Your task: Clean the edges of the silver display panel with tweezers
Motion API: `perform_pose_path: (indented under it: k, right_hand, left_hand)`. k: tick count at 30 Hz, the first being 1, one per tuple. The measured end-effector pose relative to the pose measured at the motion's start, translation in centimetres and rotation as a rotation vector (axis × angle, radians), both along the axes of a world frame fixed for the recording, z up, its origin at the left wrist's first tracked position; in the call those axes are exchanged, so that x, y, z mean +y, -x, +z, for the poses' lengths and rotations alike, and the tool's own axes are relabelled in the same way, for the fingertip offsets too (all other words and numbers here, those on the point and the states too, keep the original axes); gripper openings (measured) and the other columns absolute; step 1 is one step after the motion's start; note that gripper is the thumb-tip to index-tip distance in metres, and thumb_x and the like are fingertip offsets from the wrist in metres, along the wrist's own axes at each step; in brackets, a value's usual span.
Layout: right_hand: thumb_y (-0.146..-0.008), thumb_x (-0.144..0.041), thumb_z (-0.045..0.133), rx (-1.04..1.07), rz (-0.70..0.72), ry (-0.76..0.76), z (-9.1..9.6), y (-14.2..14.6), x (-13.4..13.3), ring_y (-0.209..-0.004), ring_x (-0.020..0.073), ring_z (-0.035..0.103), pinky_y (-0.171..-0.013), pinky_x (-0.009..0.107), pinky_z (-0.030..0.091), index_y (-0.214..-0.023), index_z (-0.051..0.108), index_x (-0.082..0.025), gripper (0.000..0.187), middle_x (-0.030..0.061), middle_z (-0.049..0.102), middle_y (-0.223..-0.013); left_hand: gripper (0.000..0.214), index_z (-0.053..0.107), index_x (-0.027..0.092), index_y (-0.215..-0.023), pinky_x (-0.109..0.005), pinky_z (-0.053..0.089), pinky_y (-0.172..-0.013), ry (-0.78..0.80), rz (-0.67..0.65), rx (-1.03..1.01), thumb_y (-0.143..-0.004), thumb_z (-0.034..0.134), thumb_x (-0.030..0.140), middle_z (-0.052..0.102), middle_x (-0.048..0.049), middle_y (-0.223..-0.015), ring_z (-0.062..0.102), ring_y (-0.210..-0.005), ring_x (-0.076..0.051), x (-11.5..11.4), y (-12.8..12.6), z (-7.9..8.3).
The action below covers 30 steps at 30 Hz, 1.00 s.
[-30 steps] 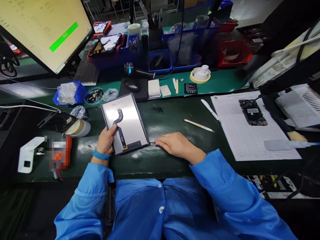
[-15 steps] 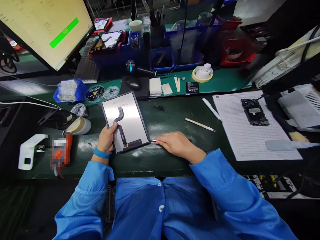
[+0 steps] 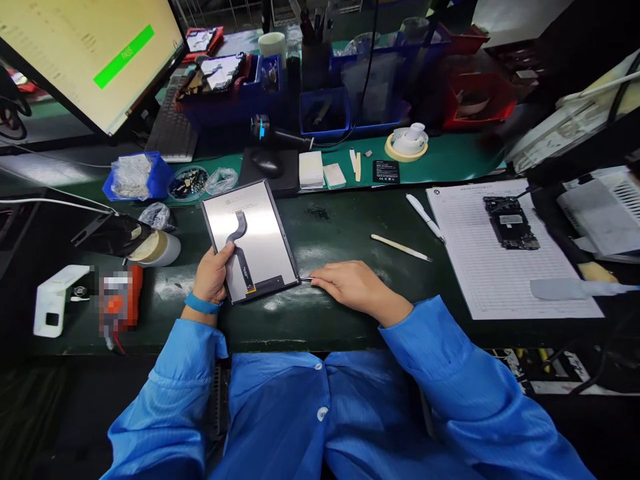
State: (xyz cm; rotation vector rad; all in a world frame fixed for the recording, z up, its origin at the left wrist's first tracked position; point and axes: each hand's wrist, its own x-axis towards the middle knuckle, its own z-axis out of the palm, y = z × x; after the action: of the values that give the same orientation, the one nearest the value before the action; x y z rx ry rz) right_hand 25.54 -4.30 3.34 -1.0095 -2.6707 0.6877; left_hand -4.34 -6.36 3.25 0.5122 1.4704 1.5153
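A silver display panel [image 3: 260,230] with a black flex cable [image 3: 239,250] down its back lies tilted on the dark green bench. My left hand [image 3: 213,275] grips its near left corner, thumb resting on the cable. My right hand [image 3: 350,285] rests on the bench at the panel's near right corner, fingers pinched on thin metal tweezers [image 3: 306,279] whose tip touches that corner. Both arms wear blue sleeves, and a blue band circles my left wrist.
A monitor [image 3: 85,57] showing a green PASS bar stands at back left. Blue bins [image 3: 320,113], a keyboard [image 3: 173,130] and a tape roll [image 3: 406,148] line the back. A form sheet [image 3: 480,280] bearing a circuit board [image 3: 510,223], a pen [image 3: 423,217] and a stick [image 3: 400,248] lie to the right.
Hands and panel hold the same pose; only the view has drifted slightly, so everything sits a little higher in the frame.
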Motion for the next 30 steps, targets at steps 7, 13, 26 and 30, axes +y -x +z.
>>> perform_pose_path:
  k: [7, 13, 26, 30]
  right_hand:
    - [-0.102, -0.033, 0.057, -0.008, 0.002, 0.046, -0.20, -0.01, 0.08, -0.090, 0.0214, 0.071, -0.073, 0.029, 0.045, -0.117, 0.073, -0.024, 0.024, 0.0051, 0.078, -0.102]
    - [-0.105, -0.035, 0.049, 0.011, 0.012, 0.021, -0.08, -0.15, 0.21, -0.088, 0.0207, 0.071, -0.071, 0.029, 0.045, -0.113, 0.076, -0.026, 0.030, 0.0044, 0.077, -0.096]
    - [-0.105, -0.035, 0.050, 0.032, 0.026, -0.008, -0.15, -0.27, 0.59, -0.090, 0.0199, 0.070, -0.072, 0.028, 0.045, -0.114, 0.075, -0.025, 0.028, 0.0042, 0.076, -0.096]
    - [-0.105, -0.032, 0.051, 0.069, 0.010, 0.076, 0.06, -0.11, 0.55, -0.093, 0.0199, 0.070, -0.077, 0.029, 0.047, -0.110, 0.075, -0.025, 0.026, 0.0035, 0.077, -0.100]
  left_hand:
    - [0.028, 0.069, 0.016, -0.095, -0.036, 0.066, -0.080, -0.010, 0.007, -0.015, -0.072, 0.083, 0.027, 0.075, -0.0039, -0.079, 0.077, -0.085, -0.027, 0.06, 0.09, -0.21]
    - [0.031, 0.069, 0.016, -0.096, -0.038, 0.066, -0.079, 0.005, 0.008, -0.022, -0.071, 0.084, 0.029, 0.075, -0.0054, -0.082, 0.076, -0.088, -0.029, 0.03, 0.02, -0.12]
    - [0.029, 0.070, 0.016, -0.097, -0.036, 0.066, -0.079, -0.013, 0.003, -0.024, -0.073, 0.082, 0.026, 0.075, -0.0045, -0.080, 0.077, -0.082, -0.026, 0.03, 0.12, -0.17]
    - [0.029, 0.070, 0.015, -0.098, -0.036, 0.065, -0.081, 0.002, -0.032, -0.037, -0.073, 0.081, 0.027, 0.076, -0.0054, -0.083, 0.077, -0.087, -0.027, 0.01, 0.19, -0.17]
